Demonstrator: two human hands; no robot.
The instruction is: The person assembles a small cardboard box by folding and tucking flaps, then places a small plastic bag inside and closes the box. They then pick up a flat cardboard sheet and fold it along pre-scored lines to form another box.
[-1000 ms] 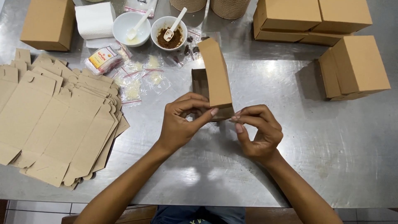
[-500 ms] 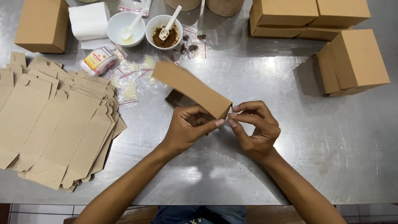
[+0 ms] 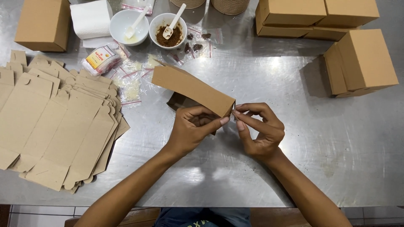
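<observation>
- I see the box [image 3: 191, 89] at table [image 3: 294, 138] centre, lying tilted toward 10 o'clock.
- Left hand [image 3: 191, 130] pinches its near corner; right hand [image 3: 259, 130] pinches the end flap.
- Light, thin card, I judge; creases easily, so hold by edges.
</observation>
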